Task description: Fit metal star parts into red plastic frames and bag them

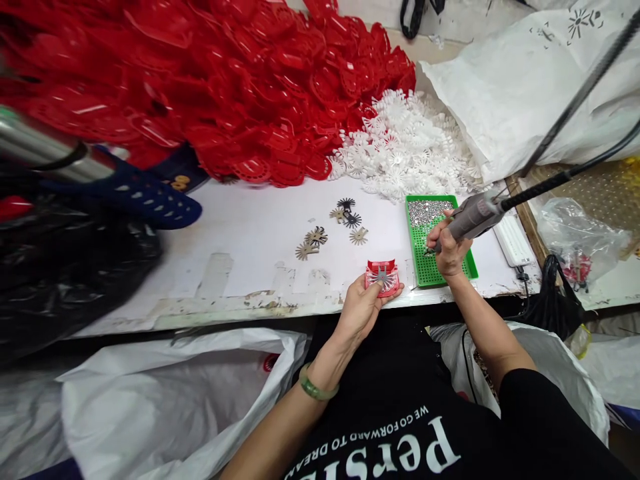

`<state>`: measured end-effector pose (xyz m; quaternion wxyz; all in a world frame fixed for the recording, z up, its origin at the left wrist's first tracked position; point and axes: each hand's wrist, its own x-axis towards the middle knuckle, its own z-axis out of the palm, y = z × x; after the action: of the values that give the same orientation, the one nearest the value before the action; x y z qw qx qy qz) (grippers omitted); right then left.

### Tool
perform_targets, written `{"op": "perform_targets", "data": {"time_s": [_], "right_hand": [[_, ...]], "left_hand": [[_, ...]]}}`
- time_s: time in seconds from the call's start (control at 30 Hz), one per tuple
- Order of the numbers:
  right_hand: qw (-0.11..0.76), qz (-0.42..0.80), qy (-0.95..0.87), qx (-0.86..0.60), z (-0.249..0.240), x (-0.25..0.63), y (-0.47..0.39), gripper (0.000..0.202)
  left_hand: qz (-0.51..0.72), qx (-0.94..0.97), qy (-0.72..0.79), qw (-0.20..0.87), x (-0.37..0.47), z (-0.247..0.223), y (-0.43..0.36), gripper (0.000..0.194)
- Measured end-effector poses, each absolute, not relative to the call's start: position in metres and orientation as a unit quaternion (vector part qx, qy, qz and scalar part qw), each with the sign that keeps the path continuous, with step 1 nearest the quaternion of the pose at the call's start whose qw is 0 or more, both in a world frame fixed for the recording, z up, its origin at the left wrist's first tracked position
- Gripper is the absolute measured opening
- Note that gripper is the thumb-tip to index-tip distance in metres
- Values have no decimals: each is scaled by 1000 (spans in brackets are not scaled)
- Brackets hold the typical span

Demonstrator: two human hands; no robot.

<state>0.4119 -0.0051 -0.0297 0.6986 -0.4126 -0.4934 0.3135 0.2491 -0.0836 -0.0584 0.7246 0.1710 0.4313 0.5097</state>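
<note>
My left hand (361, 305) grips a red plastic part (382, 267) at the table's front edge. A grey spoked piece (383, 279) lies on that part, with my thumb pressed against it. My right hand (449, 250) is wrapped round a grey electric screwdriver (473, 219), its tip pointing down and left over a green perforated tray (435, 270). Small silvery screws (425, 212) fill the far end of the tray. Several loose spoked pieces (353, 219), black and tan, lie on the white tabletop (260, 233) beyond my left hand.
A big heap of red plastic parts (240, 87) covers the back left, beside a pile of white spoked pieces (407, 143). A white sack (540, 87) stands back right. The screwdriver's cable (565, 177) runs up right. A white power strip (511, 240) lies right of the tray.
</note>
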Motion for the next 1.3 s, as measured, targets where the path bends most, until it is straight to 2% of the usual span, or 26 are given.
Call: {"op": "perform_targets", "data": {"time_s": [0.1,0.23,0.4,0.63,0.83,1.3], "right_hand": [[732,311,-457,-398,-2,401,-14,44],[738,376,-449,-336,20,375,-33,40],[704,439,-459,-317,10,353,-47,44],[701,455,-459,-301,2,346,-44,52],[711,462,-463,-256,-6,346,-43,43],[689,451,-495,-277,-13,348,-45,45]], "left_hand": [[512,174,434,721,251,-54,-83,32],[511,181,429,722,256,-47,-82,32],[508,181,446,714,259,-38,-82,30],[517,188,440,710,258,-32,-83,30],[518,180,442,710,257,-31,-82,28],[515,185,436,714,259,-32,-81,27]]}}
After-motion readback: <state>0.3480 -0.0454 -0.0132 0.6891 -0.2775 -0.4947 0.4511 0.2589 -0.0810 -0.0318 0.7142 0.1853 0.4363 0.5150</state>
